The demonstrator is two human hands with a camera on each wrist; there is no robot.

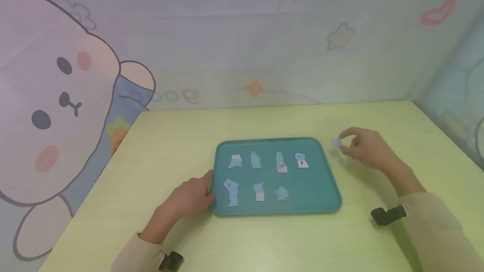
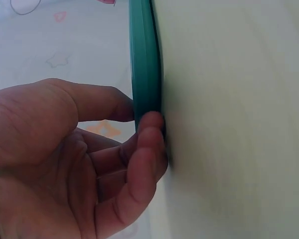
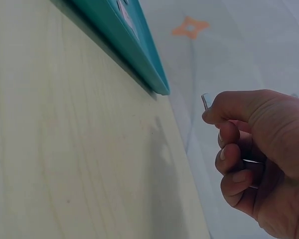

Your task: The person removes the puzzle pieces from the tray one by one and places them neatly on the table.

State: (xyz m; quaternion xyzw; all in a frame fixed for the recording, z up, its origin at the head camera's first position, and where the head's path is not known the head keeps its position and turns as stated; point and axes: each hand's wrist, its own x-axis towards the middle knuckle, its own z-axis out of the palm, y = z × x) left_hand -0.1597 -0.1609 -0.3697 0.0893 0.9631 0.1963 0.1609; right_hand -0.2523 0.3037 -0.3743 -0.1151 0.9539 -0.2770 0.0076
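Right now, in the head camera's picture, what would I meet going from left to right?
Printed cartoon animal, left hand at the tray's edge, teal tray, small pale scrap, right hand pinching that scrap.

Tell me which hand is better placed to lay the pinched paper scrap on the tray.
The right hand, most likely: it pinches the paper scrap just outside the right edge of the tray. The left hand holds the opposite edge, farther from the scrap.

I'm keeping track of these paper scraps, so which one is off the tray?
The small scrap pinched in the right hand; the other seven scraps lie on the tray.
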